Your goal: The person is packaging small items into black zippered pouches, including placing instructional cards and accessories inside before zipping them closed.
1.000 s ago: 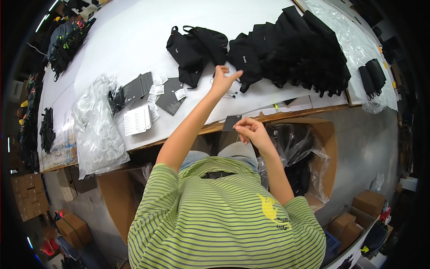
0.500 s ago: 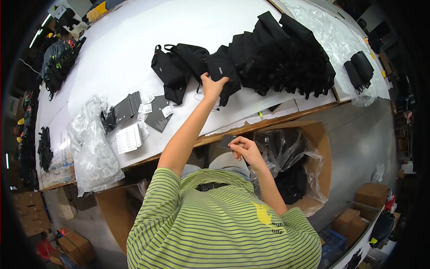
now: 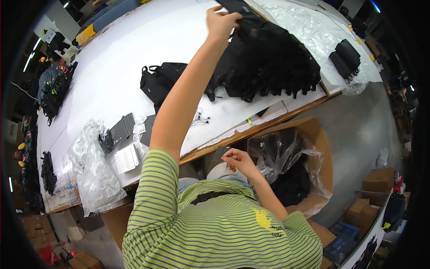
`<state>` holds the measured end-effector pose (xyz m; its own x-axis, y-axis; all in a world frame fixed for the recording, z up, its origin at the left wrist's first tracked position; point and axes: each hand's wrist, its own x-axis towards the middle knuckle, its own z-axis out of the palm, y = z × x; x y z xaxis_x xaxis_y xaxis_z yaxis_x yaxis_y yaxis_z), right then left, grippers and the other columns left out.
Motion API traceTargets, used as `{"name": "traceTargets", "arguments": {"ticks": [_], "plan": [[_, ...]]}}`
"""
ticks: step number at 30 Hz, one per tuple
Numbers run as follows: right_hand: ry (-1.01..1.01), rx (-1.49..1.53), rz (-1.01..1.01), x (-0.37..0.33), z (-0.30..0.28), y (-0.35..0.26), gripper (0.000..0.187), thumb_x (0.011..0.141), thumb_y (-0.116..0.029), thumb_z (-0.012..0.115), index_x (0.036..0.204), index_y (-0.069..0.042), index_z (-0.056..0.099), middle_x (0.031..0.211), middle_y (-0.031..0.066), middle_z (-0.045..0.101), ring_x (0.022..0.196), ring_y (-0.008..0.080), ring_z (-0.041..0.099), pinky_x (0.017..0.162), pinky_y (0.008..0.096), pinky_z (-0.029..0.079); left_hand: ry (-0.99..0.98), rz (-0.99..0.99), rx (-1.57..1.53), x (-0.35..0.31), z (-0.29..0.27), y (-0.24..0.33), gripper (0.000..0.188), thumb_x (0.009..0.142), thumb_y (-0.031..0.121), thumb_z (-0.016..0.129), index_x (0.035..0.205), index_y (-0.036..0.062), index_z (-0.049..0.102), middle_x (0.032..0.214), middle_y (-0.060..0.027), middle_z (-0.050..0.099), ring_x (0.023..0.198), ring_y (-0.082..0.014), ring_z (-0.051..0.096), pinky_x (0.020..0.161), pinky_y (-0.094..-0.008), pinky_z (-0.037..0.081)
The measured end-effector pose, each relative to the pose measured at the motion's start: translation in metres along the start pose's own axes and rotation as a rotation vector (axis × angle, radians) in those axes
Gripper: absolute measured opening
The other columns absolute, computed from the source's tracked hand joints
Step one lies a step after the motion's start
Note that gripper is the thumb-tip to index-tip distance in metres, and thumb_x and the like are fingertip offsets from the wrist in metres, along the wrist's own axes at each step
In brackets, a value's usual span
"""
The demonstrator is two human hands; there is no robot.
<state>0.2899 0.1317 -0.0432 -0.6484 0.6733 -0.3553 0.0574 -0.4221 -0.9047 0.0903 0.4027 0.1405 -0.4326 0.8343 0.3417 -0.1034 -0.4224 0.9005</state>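
At the far edge of the table, my left hand [image 3: 222, 23] is stretched out, its fingers closed on a black fabric bag [image 3: 236, 6] at the top of the picture. Right beside it lies a dense row of black bags [image 3: 273, 58]. Close to my lap, my right hand [image 3: 241, 161] pinches a small dark card [image 3: 220, 153]. Another black bag with a loop [image 3: 154, 85] rests left of my left forearm, which hides part of it. Thin black-tipped cords [image 3: 200, 119] are scattered on the table.
Left on the white table [image 3: 112, 71] lie a stack of dark grey cards [image 3: 122, 129], white printed cards [image 3: 127, 159] and a clear plastic bag [image 3: 95, 168]. An open carton [image 3: 323, 157] with a plastic liner and black items stands below the table edge.
My left hand has moved away from me, carrying a black bag from the near end of the row to its far end. My right hand has shifted slightly left and down, keeping the card.
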Motion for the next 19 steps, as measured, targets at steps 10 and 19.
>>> {"name": "traceTargets", "arguments": {"ticks": [10, 19], "plan": [[0.114, 0.041, -0.023, -0.010, -0.007, 0.009, 0.011, 0.087, -0.013, 0.063, 0.090, -0.002, 0.062, 0.059, -0.0003, 0.056, 0.051, 0.0041, 0.049, 0.045, 0.0192, 0.037, 0.124, 0.307, 0.716, -0.010, -0.019, -0.039, 0.068, 0.072, 0.025, 0.072, 0.119, -0.0086, 0.037, 0.121, -0.0266, 0.038, 0.112, -0.0377, 0.043, 0.096, -0.0431, 0.037], [0.012, -0.006, 0.023, 0.004, -0.004, 0.014, 0.012, 0.088, -0.013, 0.062, 0.093, -0.001, 0.062, 0.060, 0.0009, 0.057, 0.051, 0.0047, 0.051, 0.045, 0.0189, 0.038, -0.119, -0.333, 1.569, -0.109, -0.217, -0.113, 0.093, 0.065, 0.049, 0.076, 0.143, 0.0293, 0.030, 0.150, -0.0267, 0.000, 0.135, -0.0532, 0.000, 0.094, -0.0770, 0.004]]}}
